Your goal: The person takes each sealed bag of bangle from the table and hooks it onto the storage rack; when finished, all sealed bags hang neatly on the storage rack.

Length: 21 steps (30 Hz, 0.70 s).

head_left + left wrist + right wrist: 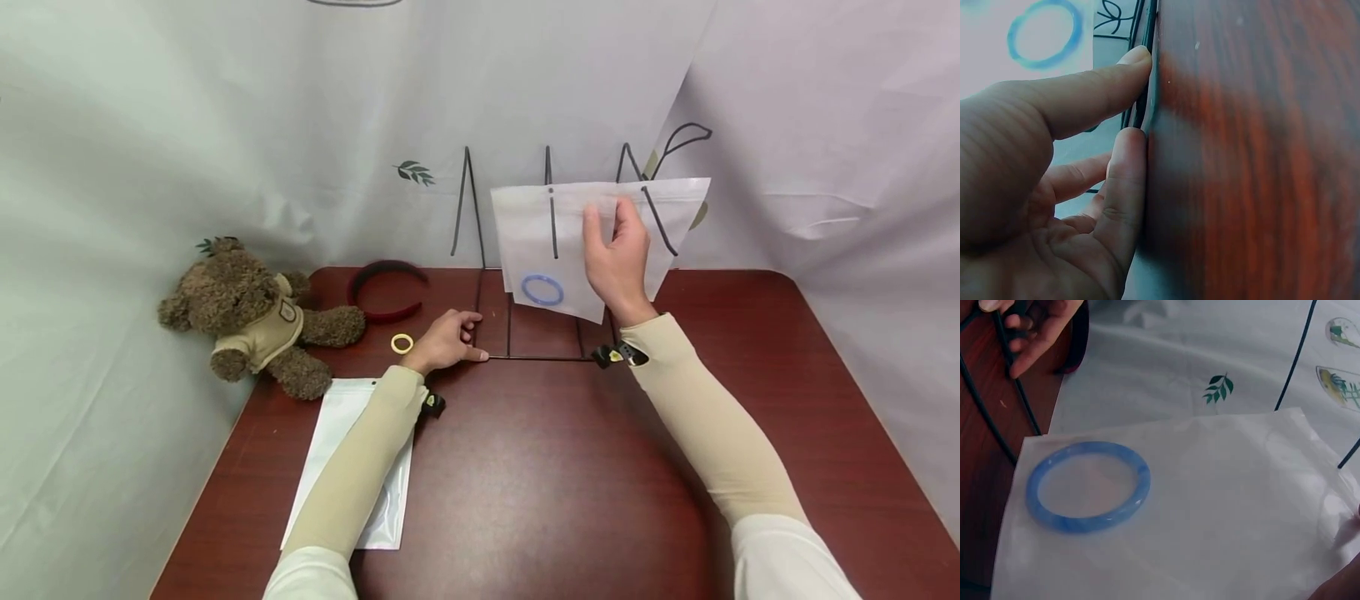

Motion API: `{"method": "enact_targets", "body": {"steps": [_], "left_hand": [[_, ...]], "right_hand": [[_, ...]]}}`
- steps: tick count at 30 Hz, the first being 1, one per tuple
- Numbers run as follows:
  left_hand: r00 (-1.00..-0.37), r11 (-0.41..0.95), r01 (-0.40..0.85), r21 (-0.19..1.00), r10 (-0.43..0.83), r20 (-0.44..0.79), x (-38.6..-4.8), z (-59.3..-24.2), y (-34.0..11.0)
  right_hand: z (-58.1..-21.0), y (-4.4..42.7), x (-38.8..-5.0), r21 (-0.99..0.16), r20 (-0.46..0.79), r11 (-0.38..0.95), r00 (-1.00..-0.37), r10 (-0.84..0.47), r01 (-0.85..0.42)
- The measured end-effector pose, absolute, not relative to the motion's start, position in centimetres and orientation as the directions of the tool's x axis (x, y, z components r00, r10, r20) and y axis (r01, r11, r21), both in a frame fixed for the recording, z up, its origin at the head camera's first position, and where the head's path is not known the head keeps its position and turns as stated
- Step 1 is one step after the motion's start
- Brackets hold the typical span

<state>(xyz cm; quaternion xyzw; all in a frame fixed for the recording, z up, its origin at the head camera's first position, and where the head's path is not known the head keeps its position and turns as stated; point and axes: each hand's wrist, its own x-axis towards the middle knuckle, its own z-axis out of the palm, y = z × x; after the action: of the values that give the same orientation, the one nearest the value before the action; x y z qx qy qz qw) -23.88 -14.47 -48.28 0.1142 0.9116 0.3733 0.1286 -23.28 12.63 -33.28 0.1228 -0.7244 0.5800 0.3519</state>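
Near the back of a dark red wooden table (562, 467), a black wire rack (540, 358) stands with its bent prongs rising in front of a pale hanging cloth (360, 150). A white translucent bag (568, 237) hangs on it, the middle and right prongs passing through holes close to the upper edge, and the sheet slants so that its lower edge drops toward the right. A blue ring (1142, 481) lies within the bag, at the lower left corner as the head view has it. The right hand (621, 258) is raised against the bag's front, thumb and fingers a little apart; whether they pinch the film or merely press it, one cannot tell. The left hand (444, 342) holds the rack's front left corner down by the tabletop, thumb and fingertips set on the thin rods. Just beyond the left wrist lies a yellow ring (393, 342), and behind that a dark red headband (354, 292) touches the leg of a brown teddy bear (258, 321) in a tan shirt. A second bag (330, 425), white and glossy, lies flat on the table, partly covered by the left forearm.
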Motion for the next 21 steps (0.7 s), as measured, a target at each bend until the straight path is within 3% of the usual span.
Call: {"method": "enact_targets", "body": {"steps": [12, 21], "left_hand": [[-0.938, 0.696, 0.11, 0.71, 0.308, -0.157, -23.7, -48.2, -14.5], [-0.936, 0.693, 0.112, 0.712, 0.314, -0.159, -23.8, -48.2, -14.6]], "right_hand": [[-34.1, 12.9, -24.1, -0.782, 0.62, 0.31, -0.721, 0.309, -0.54], [-37.1, 15.1, -25.7, -0.803, 0.591, 0.32, -0.742, 0.317, -0.503]]}}
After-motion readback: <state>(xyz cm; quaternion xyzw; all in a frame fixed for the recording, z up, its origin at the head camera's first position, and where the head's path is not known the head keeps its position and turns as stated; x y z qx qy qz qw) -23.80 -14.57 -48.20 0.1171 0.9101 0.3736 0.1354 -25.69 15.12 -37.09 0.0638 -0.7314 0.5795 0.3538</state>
